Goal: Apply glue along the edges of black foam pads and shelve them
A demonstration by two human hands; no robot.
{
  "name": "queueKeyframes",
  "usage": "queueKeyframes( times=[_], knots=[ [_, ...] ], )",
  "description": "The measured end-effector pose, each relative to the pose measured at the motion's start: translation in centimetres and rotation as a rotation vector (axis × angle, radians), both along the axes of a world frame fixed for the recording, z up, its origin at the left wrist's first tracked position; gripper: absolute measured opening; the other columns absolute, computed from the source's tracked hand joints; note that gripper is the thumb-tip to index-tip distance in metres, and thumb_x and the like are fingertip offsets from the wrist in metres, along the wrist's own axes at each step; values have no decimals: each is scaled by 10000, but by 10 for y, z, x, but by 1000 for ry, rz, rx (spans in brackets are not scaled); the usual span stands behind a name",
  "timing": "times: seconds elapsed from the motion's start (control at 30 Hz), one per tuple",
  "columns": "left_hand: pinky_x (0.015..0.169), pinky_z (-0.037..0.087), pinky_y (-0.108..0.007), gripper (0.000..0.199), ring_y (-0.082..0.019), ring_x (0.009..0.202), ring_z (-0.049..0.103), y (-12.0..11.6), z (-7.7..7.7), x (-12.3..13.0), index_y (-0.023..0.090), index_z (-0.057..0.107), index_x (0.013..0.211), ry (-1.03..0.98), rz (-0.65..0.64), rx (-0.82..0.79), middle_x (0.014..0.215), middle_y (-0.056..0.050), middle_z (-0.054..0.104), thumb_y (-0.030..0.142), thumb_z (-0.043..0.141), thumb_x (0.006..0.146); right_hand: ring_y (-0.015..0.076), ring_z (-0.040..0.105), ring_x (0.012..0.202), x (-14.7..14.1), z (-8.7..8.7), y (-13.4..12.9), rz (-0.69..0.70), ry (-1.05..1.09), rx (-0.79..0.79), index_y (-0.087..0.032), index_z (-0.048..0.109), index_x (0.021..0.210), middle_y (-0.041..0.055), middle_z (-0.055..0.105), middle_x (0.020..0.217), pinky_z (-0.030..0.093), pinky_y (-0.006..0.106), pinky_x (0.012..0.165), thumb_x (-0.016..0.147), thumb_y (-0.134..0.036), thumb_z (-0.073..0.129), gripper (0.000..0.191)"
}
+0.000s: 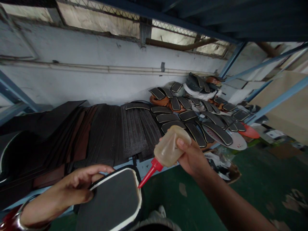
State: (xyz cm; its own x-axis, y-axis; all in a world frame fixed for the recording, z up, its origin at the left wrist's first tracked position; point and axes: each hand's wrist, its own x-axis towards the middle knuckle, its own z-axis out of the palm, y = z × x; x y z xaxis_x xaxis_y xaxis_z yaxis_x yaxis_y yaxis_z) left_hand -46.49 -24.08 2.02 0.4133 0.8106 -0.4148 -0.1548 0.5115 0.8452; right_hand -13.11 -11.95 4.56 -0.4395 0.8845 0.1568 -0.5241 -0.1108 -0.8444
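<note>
Translucent plastic squeeze bottle (168,147) with a red tapered nozzle (151,172), clamped in the right hand (192,157), its tip touching the rim of a rounded rectangular black foam pad (110,200), the pad gripped at its edge by the curled fingers of the left hand (57,195); cloudy amber residue inside the bottle, fill level hard to judge through the plastic. White band (113,177) along the pad's upper and right rim, the stretch under the left hand hidden. Beyond, on a blue metal rack (276,102), stacks of dark ribbed sheets (134,134) and a heap of curved black panels with pale edging (204,128).
</note>
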Motion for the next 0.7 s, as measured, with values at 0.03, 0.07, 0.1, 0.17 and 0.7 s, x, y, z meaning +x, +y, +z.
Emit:
queueKeyframes(
  times=[0.03,0.07,0.1,0.17,0.7],
  knots=[
    [813,577,-311,474,-260,983,733,-1,0,1,335,676,1221,1,-11,-10,1160,-15,775,217,765,770,162,556,555,-1,0,1,-35,-1,10,-209,660,970,7,566,730,460,236,405,827,-400,794,274],
    [815,575,-315,462,-259,980,732,-1,0,2,333,676,1217,10,-14,-20,1153,-12,776,212,756,778,172,571,583,-3,-1,2,-65,-4,18,-210,657,989,13,575,755,468,240,412,824,-394,797,284],
    [816,573,-317,452,-256,975,732,-2,1,3,330,677,1212,25,-12,-25,1144,-7,778,206,749,782,178,580,606,-4,-1,2,-87,-8,25,-211,652,1006,18,581,779,473,242,417,822,-390,800,296],
    [819,566,-318,439,-253,965,731,-4,4,5,320,683,1197,57,5,-29,1128,-2,783,203,747,778,181,585,626,-4,-2,1,-106,-16,29,-215,645,1020,19,583,801,477,242,424,823,-387,799,303],
    [810,572,-343,449,-278,972,727,-10,14,10,278,675,1209,124,-28,-8,1140,-42,778,241,738,766,187,555,579,-5,0,-12,-95,-21,-38,-221,656,940,15,564,739,449,257,402,807,-429,803,287]
  ],
)
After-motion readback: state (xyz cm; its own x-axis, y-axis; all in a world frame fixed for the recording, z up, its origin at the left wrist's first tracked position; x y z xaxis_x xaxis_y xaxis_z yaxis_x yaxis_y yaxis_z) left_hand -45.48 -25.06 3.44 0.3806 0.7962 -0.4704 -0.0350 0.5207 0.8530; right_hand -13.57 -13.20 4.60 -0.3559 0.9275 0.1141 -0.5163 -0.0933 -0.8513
